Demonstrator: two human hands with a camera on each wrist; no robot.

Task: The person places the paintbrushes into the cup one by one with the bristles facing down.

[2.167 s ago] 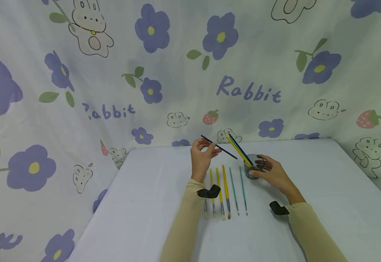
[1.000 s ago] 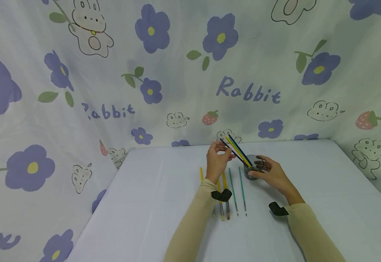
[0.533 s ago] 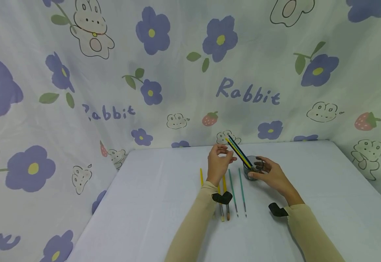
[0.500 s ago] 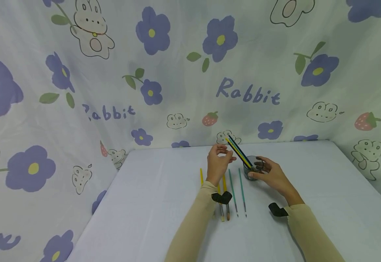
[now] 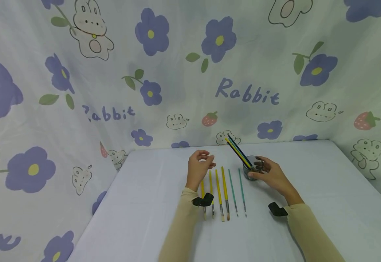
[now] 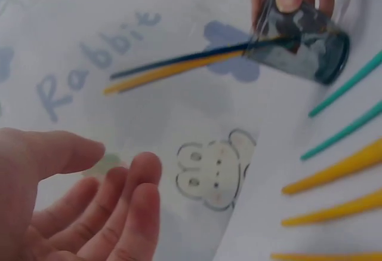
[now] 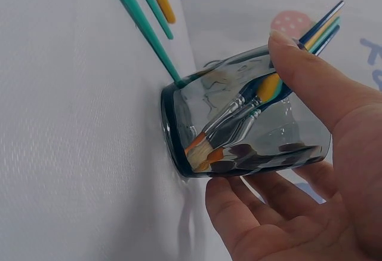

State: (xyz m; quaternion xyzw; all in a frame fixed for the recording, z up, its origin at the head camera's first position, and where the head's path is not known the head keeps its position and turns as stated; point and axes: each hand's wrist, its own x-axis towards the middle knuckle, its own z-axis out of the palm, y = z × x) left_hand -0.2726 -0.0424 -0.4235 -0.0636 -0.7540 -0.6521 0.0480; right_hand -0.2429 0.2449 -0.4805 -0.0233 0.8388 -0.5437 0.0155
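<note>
My right hand grips a smoky, see-through glass, thumb on one side and fingers on the other. Inside lean several paintbrushes with blue, yellow and green handles, bristles down at the glass's bottom. My left hand hovers over the left end of a row of brushes, holding nothing; its fingers are loosely bent and the thumb stands apart, as the left wrist view shows. In that row lie several yellow paintbrushes and two teal paintbrushes, bristles toward me. The left forearm partly covers the leftmost ones.
A white cloth covers the table. Behind and to the left hangs a curtain printed with flowers, rabbits and strawberries. Dark bands sit at both wrists over beige sleeves.
The left hand has put a dark-handled brush into the glass beside the others, let it go, and drawn back to the left. The right hand keeps its hold on the glass.
</note>
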